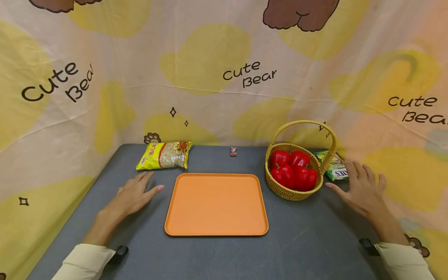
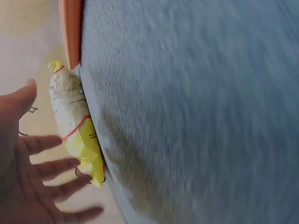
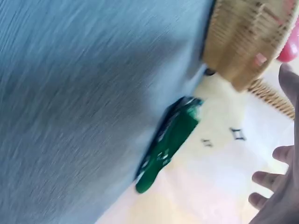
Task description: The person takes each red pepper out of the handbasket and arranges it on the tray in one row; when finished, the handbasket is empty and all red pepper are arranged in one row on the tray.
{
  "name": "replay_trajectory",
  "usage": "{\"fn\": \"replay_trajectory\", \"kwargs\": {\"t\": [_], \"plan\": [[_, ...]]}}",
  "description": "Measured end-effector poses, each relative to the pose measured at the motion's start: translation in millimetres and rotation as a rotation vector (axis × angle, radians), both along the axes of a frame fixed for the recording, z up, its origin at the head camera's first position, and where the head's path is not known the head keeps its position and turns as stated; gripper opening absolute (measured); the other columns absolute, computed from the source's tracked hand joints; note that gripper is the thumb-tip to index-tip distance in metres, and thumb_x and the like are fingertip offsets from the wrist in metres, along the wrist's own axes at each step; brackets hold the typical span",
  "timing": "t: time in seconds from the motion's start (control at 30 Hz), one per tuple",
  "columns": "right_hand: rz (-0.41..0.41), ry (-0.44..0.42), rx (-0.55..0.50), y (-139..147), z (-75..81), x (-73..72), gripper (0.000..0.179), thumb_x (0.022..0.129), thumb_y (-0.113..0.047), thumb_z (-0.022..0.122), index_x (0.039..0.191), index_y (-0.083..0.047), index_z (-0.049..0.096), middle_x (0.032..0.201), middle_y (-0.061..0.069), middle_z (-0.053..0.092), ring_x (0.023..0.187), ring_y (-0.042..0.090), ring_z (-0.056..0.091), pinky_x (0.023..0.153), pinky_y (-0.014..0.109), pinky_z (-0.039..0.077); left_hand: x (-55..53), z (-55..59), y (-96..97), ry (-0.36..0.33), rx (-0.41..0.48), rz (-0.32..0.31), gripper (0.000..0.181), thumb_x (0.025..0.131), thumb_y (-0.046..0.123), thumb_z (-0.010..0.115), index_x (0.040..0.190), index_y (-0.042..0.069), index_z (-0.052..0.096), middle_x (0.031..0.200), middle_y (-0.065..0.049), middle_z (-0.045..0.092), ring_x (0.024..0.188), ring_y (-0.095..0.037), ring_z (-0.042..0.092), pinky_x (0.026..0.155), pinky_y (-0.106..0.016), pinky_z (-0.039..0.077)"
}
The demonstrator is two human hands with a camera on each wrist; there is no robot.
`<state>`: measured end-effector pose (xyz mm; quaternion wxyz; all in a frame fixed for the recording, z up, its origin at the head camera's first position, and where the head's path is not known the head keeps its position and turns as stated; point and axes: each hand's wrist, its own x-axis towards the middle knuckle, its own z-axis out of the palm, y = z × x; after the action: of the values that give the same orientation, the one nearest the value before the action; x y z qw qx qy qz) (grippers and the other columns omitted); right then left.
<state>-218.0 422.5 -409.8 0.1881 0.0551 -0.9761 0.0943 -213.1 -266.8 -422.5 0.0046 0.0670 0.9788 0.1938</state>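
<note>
My left hand (image 1: 134, 194) hovers over the table's left side, fingers spread and holding nothing. Just beyond it lies a yellow and clear food bag (image 1: 164, 155), which also shows past the fingers in the left wrist view (image 2: 77, 121). My right hand (image 1: 364, 190) hangs on the right with fingers apart, holding nothing. Close to its thumb stands a wicker basket (image 1: 294, 196) with a tall handle, holding several red bell peppers (image 1: 283, 177). Behind the basket, partly hidden by it and by the hand, is a green packet (image 1: 337, 171), seen edge-on in the right wrist view (image 3: 170, 142).
An orange rectangular tray (image 1: 216, 204) lies mid-table between the hands. Near the back edge is a small pink-red wrapped candy (image 1: 233, 151). The grey table (image 1: 224, 256) is bordered at the back and sides by a printed cloth (image 1: 206, 58).
</note>
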Motion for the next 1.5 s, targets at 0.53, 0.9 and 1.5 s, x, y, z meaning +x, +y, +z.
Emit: {"fn": "replay_trajectory", "kwargs": {"t": [0.53, 0.9, 1.5], "plan": [[0.311, 0.204, -0.331, -90.1, 24.5, -2.4, 0.067, 0.080, -0.008, 0.092, 0.140, 0.000, 0.063, 0.138, 0.026, 0.058, 0.125, 0.046, 0.053, 0.099, 0.070, 0.046, -8.2, -3.8, 23.1, -0.161, 0.477, -0.055, 0.061, 0.104, 0.030, 0.070, 0.148, -0.008, 0.053, 0.133, -0.026, 0.066, 0.110, -0.031, 0.074, 0.087, -0.041, 0.065], [0.358, -0.131, -0.426, -127.2, 34.0, -26.6, 0.071, 0.089, -0.020, 0.087, 0.148, 0.004, 0.056, 0.142, 0.027, 0.060, 0.122, 0.049, 0.065, 0.102, 0.064, 0.055, -9.4, -9.0, 35.3, -0.285, 0.684, -0.062, 0.061, 0.102, 0.015, 0.071, 0.149, -0.016, 0.047, 0.136, -0.033, 0.060, 0.106, -0.030, 0.074, 0.085, -0.039, 0.066], [0.312, -0.217, -0.269, -140.1, 27.2, -44.2, 0.055, 0.092, -0.019, 0.082, 0.138, 0.006, 0.065, 0.143, 0.032, 0.059, 0.135, 0.054, 0.050, 0.113, 0.072, 0.041, -13.8, -13.8, 37.7, -0.334, 0.699, -0.062, 0.060, 0.100, 0.015, 0.074, 0.147, -0.014, 0.051, 0.129, -0.025, 0.061, 0.102, -0.025, 0.071, 0.077, -0.039, 0.067]]}}
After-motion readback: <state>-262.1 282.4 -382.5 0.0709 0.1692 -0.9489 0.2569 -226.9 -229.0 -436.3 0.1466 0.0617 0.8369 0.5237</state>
